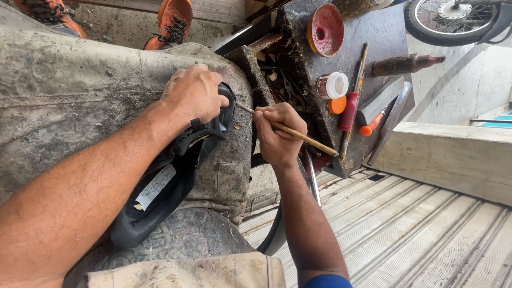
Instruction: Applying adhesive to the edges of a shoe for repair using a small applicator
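My left hand [193, 95] grips the toe end of a black shoe [162, 186] that lies across my lap on a dirty grey apron [69, 90]. A white label shows inside the shoe's tongue. My right hand [278, 133] pinches a thin wooden-handled brush [298, 135], whose tip touches the shoe's edge just beside my left thumb.
A dark, cluttered workboard [384, 32] to the right holds a red dish [325, 29], a small white-lidded jar [333, 85], an orange cap [337, 104], a red-handled tool [349, 111] and a brown bottle [405, 64]. Orange shoes [173, 21] sit at top. A wheel [453, 18] stands at top right beside a ribbed metal shutter [416, 229].
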